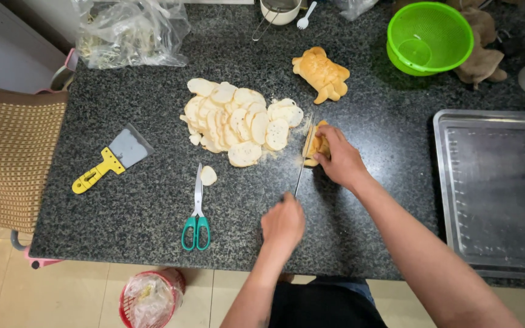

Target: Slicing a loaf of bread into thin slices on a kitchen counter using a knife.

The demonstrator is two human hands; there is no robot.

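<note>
My left hand (282,223) grips the handle of a long knife (303,159) whose blade runs up into a small bread loaf (312,146). My right hand (339,157) presses on that loaf and holds it down on the dark granite counter (153,200). A heap of several pale bread slices (238,120) lies just left of the blade. One loose slice (208,175) sits apart, lower left. A whole golden loaf (321,73) rests farther back.
Green-handled scissors (197,212) and a yellow-handled scraper (113,157) lie to the left. A steel baking tray (497,188) is at the right, a green colander (428,36) behind it. Plastic bags (130,30) and a cup (279,10) stand at the back. A red bin (150,297) is on the floor.
</note>
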